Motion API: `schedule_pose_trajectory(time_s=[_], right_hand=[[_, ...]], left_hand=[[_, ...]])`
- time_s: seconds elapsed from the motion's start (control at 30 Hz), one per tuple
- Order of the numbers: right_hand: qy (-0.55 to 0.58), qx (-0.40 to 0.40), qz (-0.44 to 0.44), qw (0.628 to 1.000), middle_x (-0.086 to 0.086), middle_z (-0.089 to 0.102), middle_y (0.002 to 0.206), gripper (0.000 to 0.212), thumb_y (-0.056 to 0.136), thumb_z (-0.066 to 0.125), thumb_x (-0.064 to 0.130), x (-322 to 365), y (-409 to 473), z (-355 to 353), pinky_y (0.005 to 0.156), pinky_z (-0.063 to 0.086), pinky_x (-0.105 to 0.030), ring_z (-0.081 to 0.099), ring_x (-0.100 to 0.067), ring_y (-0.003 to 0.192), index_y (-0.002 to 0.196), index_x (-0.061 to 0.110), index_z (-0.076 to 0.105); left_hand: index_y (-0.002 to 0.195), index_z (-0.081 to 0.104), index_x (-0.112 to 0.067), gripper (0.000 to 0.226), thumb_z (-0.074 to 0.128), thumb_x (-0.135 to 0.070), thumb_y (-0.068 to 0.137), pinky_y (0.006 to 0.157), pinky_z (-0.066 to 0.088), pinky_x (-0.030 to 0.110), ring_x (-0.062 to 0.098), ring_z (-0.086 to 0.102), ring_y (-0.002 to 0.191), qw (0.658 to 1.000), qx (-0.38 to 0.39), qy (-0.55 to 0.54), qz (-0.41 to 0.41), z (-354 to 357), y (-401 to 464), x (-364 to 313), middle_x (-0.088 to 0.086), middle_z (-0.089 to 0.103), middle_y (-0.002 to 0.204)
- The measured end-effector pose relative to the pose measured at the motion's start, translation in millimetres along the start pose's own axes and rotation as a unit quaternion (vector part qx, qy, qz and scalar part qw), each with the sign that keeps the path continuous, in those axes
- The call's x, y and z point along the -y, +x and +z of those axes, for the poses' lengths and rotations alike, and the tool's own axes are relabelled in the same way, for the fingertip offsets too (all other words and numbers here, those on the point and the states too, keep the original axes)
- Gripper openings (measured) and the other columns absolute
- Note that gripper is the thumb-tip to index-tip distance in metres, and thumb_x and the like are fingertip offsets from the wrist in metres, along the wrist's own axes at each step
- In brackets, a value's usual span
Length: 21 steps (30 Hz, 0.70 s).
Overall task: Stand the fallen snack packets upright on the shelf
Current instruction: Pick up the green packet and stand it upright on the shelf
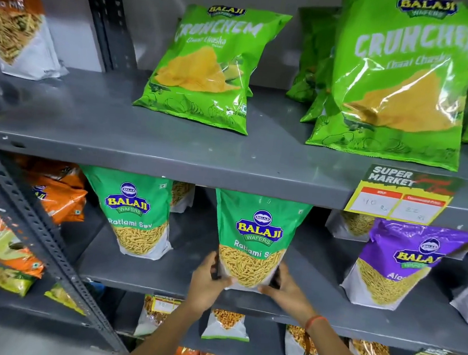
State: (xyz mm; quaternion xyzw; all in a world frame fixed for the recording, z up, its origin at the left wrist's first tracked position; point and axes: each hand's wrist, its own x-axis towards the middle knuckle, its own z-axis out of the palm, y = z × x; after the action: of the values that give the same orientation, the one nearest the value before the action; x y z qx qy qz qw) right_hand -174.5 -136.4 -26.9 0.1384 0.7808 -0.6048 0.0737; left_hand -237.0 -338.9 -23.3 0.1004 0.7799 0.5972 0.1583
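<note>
A green Ratlami Sev packet [255, 237] stands upright at the front of the grey middle shelf [159, 276]. My left hand [209, 280] grips its lower left corner and my right hand [282, 288] grips its lower right corner. A second green Ratlami Sev packet [133, 213] stands upright to the left, untouched. A purple packet [397, 264] stands upright to the right.
Light-green Crunchem bags [210, 65] [396, 78] lean back on the top shelf [88, 121]. Orange packets [51, 201] lie tumbled in the left bay behind a slotted metal upright [29, 219]. A yellow price tag [401, 197] hangs on the shelf edge. Small packets [226, 324] stand below.
</note>
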Motion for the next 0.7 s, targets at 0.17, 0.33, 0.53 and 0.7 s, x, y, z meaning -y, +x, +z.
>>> schedule_pose_trajectory(time_s=[0.17, 0.33, 0.53, 0.7], right_hand=[[-0.002, -0.010, -0.016, 1.000, 0.010, 0.052, 0.127, 0.075, 0.073, 0.075, 0.020, 5, 13, 2, 0.109, 0.038, -0.034, 0.049, -0.013, 0.124, 0.126, 0.042, 0.027], [0.039, -0.007, -0.033, 0.999, 0.005, 0.051, 0.133, 0.086, 0.071, 0.077, 0.013, 4, 1, -1, 0.100, 0.044, -0.023, 0.048, -0.015, 0.127, 0.135, 0.036, 0.026], [0.122, -0.170, -0.032, 0.977, -0.002, 0.043, 0.137, 0.090, 0.074, 0.075, 0.009, -18, -93, -32, 0.105, 0.043, -0.037, 0.041, -0.014, 0.131, 0.144, 0.031, 0.024], [0.132, -0.213, -0.057, 0.967, -0.004, 0.049, 0.130, 0.068, 0.078, 0.070, 0.007, -26, -117, -51, 0.080, 0.051, -0.018, 0.048, -0.016, 0.124, 0.134, 0.029, 0.039]], left_hand=[[0.107, 0.056, -0.033, 0.044, 0.075, -0.011, 0.074, 0.081, 0.049, 0.017, 0.010, 0.063, 0.103, 1.000, -0.010, -0.002, -0.012, -1, 13, 1, -0.008, 0.068, 0.109], [0.123, 0.053, -0.026, 0.060, 0.079, -0.011, 0.070, 0.094, 0.052, 0.034, 0.016, 0.063, 0.107, 0.998, -0.060, -0.015, -0.004, 1, 3, 5, -0.003, 0.066, 0.117], [0.114, 0.056, -0.013, 0.051, 0.080, -0.009, 0.069, 0.071, 0.051, 0.017, 0.021, 0.065, 0.090, 0.987, -0.145, -0.062, 0.019, 56, -63, -24, 0.004, 0.063, 0.104], [0.092, 0.061, -0.029, 0.034, 0.081, -0.014, 0.068, 0.068, 0.052, 0.019, 0.002, 0.066, 0.073, 0.990, -0.122, -0.049, 0.043, 86, -64, -32, 0.000, 0.069, 0.099]])
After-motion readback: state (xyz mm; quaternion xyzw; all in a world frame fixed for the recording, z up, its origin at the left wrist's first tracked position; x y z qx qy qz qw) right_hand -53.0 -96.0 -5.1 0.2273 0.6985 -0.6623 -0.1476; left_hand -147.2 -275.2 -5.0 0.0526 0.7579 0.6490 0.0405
